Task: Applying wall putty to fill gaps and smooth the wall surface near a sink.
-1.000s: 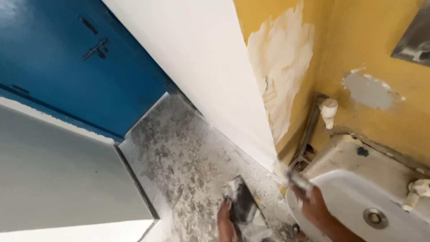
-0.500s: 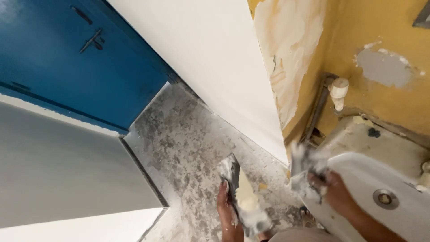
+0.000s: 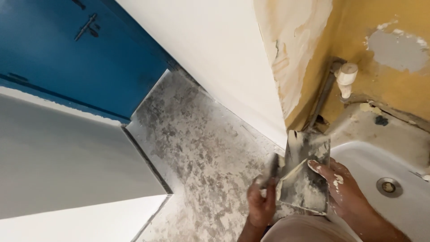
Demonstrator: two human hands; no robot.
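The right hand [image 3: 342, 190] grips a wide plaster-smeared putty knife [image 3: 307, 172], low beside the white sink [image 3: 380, 157]; the left hand [image 3: 263, 201] clasps a narrower scraper [image 3: 273, 166] — blades touching — over the speckled floor [image 3: 192, 148].

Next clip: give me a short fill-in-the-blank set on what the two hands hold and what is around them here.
1. The right hand holds a wide putty knife smeared with grey ____.
2. The left hand holds a narrower scraper against the wide blade's ____ edge.
3. To the right of the hands is a white ____ with a metal drain.
4. The door at the upper left is painted ____.

Missing words: filler; left; sink; blue
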